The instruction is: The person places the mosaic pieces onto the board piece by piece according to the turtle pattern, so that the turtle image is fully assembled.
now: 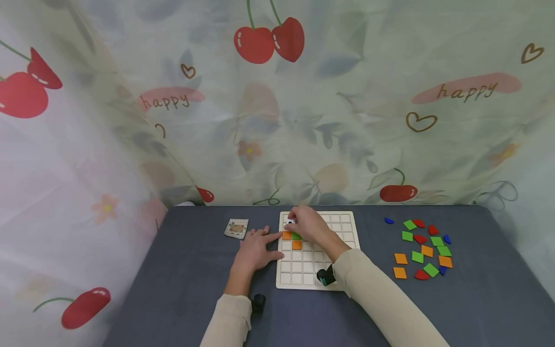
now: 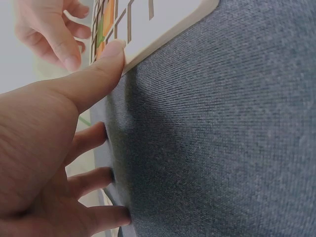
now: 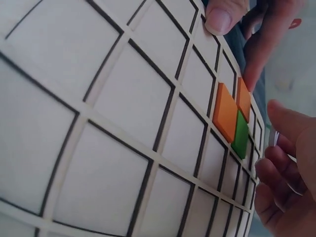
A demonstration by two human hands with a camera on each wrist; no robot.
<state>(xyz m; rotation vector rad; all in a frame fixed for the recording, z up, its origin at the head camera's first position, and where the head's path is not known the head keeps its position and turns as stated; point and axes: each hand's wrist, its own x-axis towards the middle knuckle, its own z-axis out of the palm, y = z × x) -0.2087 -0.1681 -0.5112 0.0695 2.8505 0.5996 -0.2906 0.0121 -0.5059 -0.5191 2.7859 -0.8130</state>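
Note:
A pale gridded board (image 1: 308, 267) lies on the table, with two orange squares (image 1: 297, 245) and a green piece (image 1: 297, 236) set in its cells near the upper left. My right hand (image 1: 309, 224) is over the board's far left corner and pinches a small white tile (image 1: 290, 221) with a dark mark; only its thin edge shows in the right wrist view. My left hand (image 1: 256, 250) is spread at the board's left side. Its thumb (image 2: 106, 66) touches the board's edge, and the other fingers reach toward the table.
Left of the board lies a small printed card (image 1: 236, 228). Loose green squares (image 1: 417, 257), orange squares (image 1: 401, 259), red pieces (image 1: 421, 274) and blue pieces (image 1: 389, 220) are scattered at the right on the dark table (image 1: 182, 270). A patterned curtain (image 1: 282, 144) hangs behind.

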